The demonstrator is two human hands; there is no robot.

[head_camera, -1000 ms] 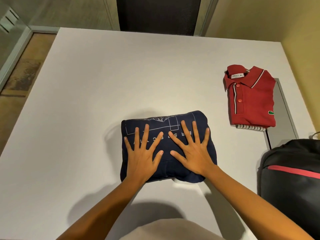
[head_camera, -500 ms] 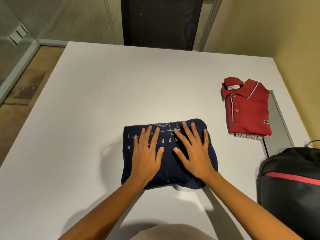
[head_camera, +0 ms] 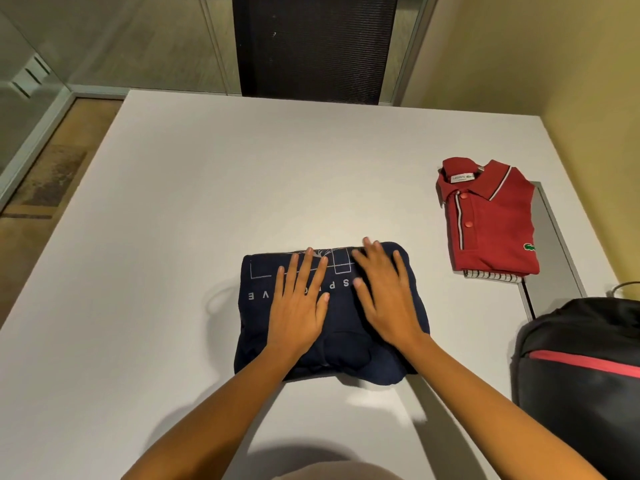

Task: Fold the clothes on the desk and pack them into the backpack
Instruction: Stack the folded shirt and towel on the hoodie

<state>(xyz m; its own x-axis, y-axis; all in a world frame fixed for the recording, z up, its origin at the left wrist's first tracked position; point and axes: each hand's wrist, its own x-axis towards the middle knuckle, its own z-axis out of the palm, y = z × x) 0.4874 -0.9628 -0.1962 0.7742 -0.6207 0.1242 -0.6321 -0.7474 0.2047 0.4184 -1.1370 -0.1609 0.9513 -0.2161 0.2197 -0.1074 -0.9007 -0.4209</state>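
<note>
**Two hands press a folded navy shirt flat on a white desk**

Seen from above, a person's left hand (head_camera: 298, 306) and right hand (head_camera: 388, 299) lie palm down, side by side, on a folded navy blue cotton top with pale printed lettering (head_camera: 329, 313). The fingers of both hands are spread and flat against the cloth. They grip nothing. The right hand looks slightly blurred.

The navy top sits near the middle of the plain white desk (head_camera: 173, 237), close to the person. Its near edge bulges in a rounded roll instead of lying in a crisp crease.

Well apart, to the right and further back, a folded red polo shirt with a white-striped collar (head_camera: 491, 220) rests on top of a folded white garment with thin dark stripes (head_camera: 491, 276), of which only the near edge shows. Both lie partly over a flat grey panel (head_camera: 554, 244) set in the desk.

At the right edge stands a black fabric backpack with a red stripe (head_camera: 581, 368). Whether it is open cannot be told from here.

What could go wrong, as a judgement: the puffy near edge suggests trapped air or loose layers, so the bundle may spring open once the pressure comes off. Lifting it from above, without a hand beneath, could let the folds slide apart. If the backpack is zipped, carrying the top over one-handed invites it to unfold.
</note>
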